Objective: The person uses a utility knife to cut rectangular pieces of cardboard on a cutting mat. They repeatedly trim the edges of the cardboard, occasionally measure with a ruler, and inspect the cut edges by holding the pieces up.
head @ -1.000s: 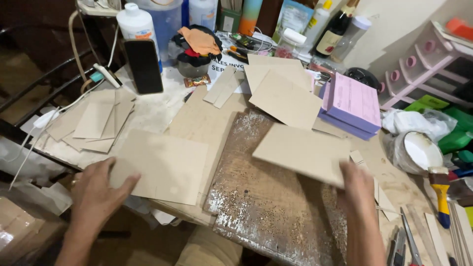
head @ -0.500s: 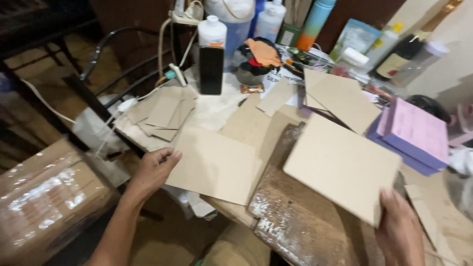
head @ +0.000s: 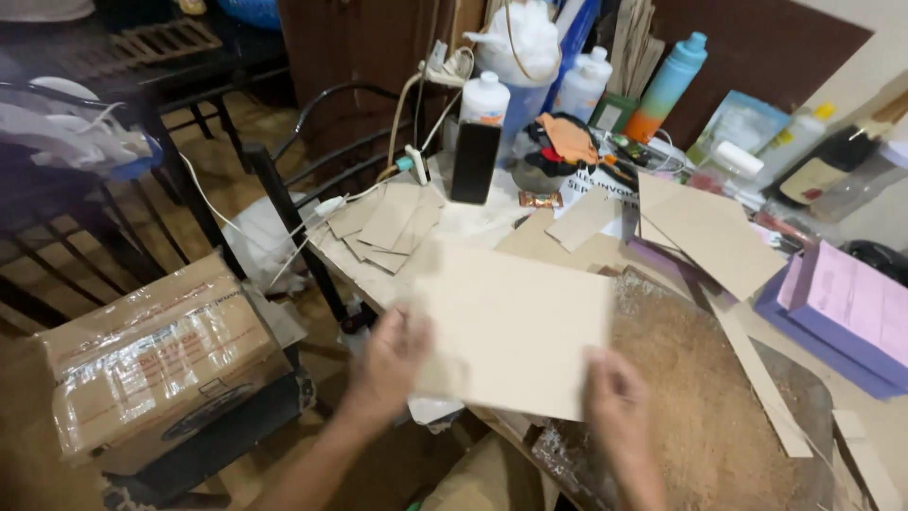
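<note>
A pale beige cardboard sheet (head: 515, 326) is held flat above the near edge of the table. My left hand (head: 392, 360) grips its left side. Its lower right corner is gripped by my right hand (head: 617, 409). Under and right of the sheet lies a board covered in brown sawdust (head: 700, 416). More cut cardboard pieces (head: 388, 227) lie fanned out at the table's left end, and other sheets (head: 709, 237) rest further back on the right.
A black phone (head: 475, 161) stands upright behind the sheet, with white bottles (head: 484, 99) and a gradient bottle (head: 667, 90) at the back. Purple pads (head: 846, 312) lie at right. A taped cardboard box (head: 156, 355) sits on the floor at left, beside black metal chairs (head: 284, 199).
The view has swung left. My two hands, earlier on separate sheets, are now both on one sheet held in front of me.
</note>
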